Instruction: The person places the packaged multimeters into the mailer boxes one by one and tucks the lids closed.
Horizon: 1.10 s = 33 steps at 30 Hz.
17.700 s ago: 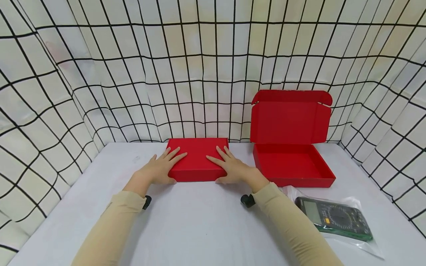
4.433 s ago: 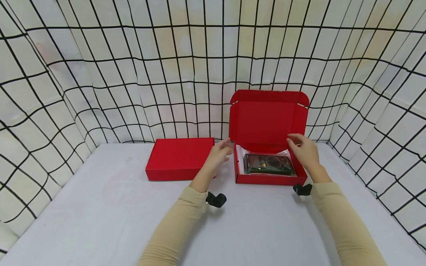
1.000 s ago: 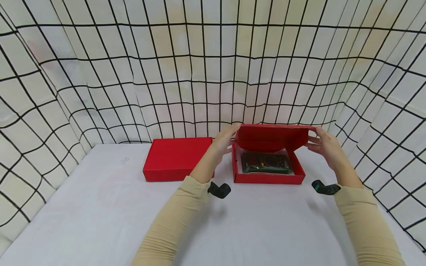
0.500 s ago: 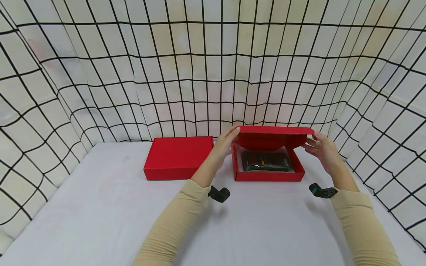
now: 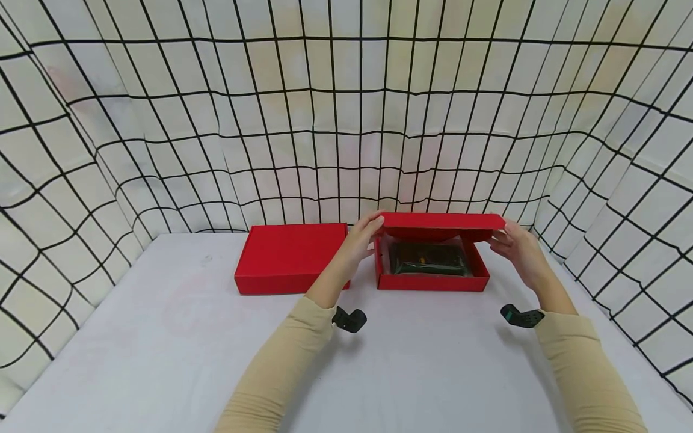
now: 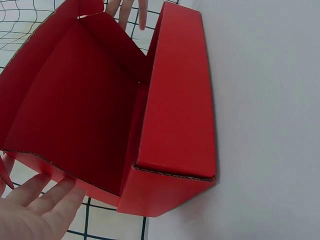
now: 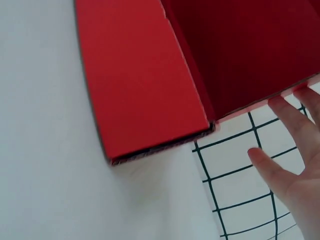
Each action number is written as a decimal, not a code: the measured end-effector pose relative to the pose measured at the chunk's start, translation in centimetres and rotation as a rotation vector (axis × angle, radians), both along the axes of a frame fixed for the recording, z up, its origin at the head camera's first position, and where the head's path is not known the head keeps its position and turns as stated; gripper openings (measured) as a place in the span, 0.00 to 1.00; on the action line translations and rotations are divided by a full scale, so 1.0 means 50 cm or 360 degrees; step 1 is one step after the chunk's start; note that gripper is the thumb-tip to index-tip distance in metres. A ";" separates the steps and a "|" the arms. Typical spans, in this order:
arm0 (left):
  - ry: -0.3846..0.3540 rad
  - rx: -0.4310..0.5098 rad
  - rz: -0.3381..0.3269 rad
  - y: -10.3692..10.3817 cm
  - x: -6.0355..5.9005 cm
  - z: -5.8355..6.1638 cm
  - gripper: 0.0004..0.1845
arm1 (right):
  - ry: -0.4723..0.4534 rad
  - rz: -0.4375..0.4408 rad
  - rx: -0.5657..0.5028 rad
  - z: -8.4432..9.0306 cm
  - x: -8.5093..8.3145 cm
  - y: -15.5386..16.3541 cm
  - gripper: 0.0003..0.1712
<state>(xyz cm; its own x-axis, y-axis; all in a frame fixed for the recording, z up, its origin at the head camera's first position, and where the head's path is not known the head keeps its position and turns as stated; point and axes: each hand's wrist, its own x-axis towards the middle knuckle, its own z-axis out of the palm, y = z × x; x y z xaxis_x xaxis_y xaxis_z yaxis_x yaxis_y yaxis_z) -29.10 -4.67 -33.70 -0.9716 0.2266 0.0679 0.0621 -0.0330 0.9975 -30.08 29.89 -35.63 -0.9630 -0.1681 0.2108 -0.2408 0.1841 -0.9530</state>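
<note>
An open red box (image 5: 433, 282) stands on the white table at the back right, with a dark green multimeter in a clear bag (image 5: 430, 260) lying inside. Its hinged lid (image 5: 441, 221) hangs almost level over the box, leaving a gap at the front. My left hand (image 5: 361, 237) touches the lid's left end with nearly straight fingers (image 6: 50, 197). At the right end, my right hand (image 5: 517, 246) does the same, fingertips against the lid's edge (image 7: 295, 125). The wrist views show the box's side walls (image 6: 175, 110) (image 7: 135, 75) and the lid's dark inner face (image 6: 70, 110).
A second red box (image 5: 292, 255), closed, lies just left of the first one, close to my left forearm. A white cloth with a black grid (image 5: 346, 120) walls in the table (image 5: 162, 361) at the back and both sides.
The lid has swung down from half raised to nearly level, with both hands lowering at its ends. Before that, the bagged multimeter went from the table into the box.
</note>
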 end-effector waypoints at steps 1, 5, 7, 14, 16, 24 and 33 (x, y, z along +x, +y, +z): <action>0.0010 -0.0004 -0.0013 -0.001 0.001 -0.002 0.25 | 0.0008 0.0019 0.0002 -0.002 0.000 0.002 0.31; 0.0042 0.0000 -0.0061 -0.004 0.005 -0.011 0.25 | 0.0032 0.0099 0.0030 -0.009 -0.001 0.011 0.29; 0.0061 -0.0005 -0.0080 -0.003 0.006 -0.015 0.25 | 0.0041 0.0141 0.0035 -0.012 0.000 0.015 0.29; 0.0060 -0.0077 -0.0073 -0.005 0.009 -0.022 0.26 | 0.0023 0.0253 0.0022 -0.019 0.011 0.027 0.29; 0.0060 -0.0104 -0.0079 -0.007 0.011 -0.024 0.26 | -0.0003 0.0297 0.0005 -0.021 0.014 0.031 0.29; 0.0092 -0.0171 -0.0097 -0.012 0.022 -0.034 0.25 | 0.0004 0.0433 -0.0076 -0.031 0.018 0.044 0.28; 0.0152 -0.0262 -0.0137 -0.023 0.038 -0.032 0.25 | -0.0053 0.0458 0.0000 -0.039 0.024 0.061 0.29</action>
